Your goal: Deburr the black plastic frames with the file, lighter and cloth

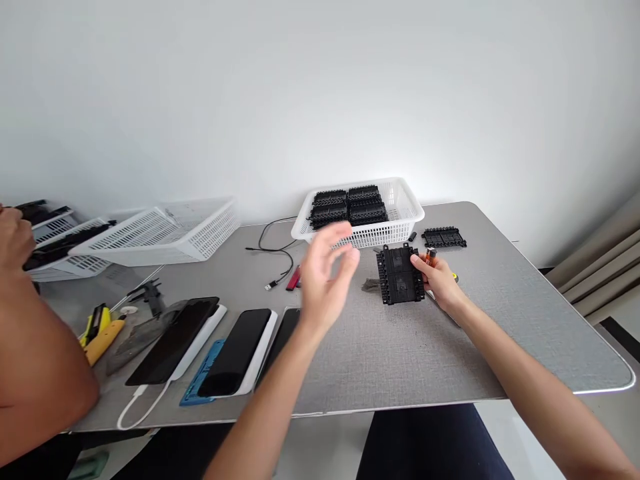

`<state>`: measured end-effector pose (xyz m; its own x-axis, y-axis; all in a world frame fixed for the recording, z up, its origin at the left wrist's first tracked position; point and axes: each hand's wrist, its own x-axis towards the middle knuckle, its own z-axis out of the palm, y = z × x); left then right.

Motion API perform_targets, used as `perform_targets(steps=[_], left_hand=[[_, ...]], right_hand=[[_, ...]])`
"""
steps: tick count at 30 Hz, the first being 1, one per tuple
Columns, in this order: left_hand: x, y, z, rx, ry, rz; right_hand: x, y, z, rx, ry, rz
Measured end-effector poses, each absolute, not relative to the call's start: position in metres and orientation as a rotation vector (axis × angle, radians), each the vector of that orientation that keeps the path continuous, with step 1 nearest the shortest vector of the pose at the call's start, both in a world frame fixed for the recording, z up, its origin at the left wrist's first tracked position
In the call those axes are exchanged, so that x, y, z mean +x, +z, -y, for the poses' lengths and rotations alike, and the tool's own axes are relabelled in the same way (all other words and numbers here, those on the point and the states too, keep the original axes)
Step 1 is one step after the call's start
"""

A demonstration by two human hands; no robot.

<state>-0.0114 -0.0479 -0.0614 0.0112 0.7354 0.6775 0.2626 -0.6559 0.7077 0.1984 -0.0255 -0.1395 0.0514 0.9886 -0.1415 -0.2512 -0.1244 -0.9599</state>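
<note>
My right hand (440, 281) grips a flat black plastic piece (401, 275) with toothed sides, holding it by its right edge above the table. A small orange-and-black item (430, 256) shows beside the right fingers; I cannot tell what it is. Slightly blurred, my left hand (327, 277) is raised to the left of the piece, fingers curved and apart from the thumb, with nothing between them. Behind it stands a white basket (385, 236) holding several similar black pieces (347, 207). Another black piece (444, 237) lies on the table at the right.
Phones (235, 353) on white blocks lie left of my left arm, near a black USB cable (280, 248) and yellow tools (103, 333). Another person's arm (40, 347) reaches in at far left, by more white baskets (200, 233). The grey table (370, 373) ends before my legs.
</note>
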Motion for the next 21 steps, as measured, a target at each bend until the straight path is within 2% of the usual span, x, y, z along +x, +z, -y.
perform_targets(steps=[4, 7, 13, 18, 21], left_hand=[[0.004, -0.111, 0.024, 1.611, 1.21, -1.188], [0.008, -0.14, 0.013, 1.499, 1.052, -1.072], [0.006, -0.149, 0.019, 1.393, 0.932, -0.959], [0.007, -0.156, 0.021, 1.327, 1.042, -1.013], [0.009, -0.16, 0.023, 1.338, 1.098, -0.996]], right_hand=[[0.199, -0.143, 0.023, -1.131, 1.362, 0.9], [0.199, -0.145, 0.022, -1.139, 1.317, 0.915], [0.197, -0.141, 0.024, -1.186, 1.237, 1.007], [0.195, -0.125, 0.032, -1.192, 0.944, 0.998], [0.194, -0.116, 0.038, -1.053, 1.142, 1.033]])
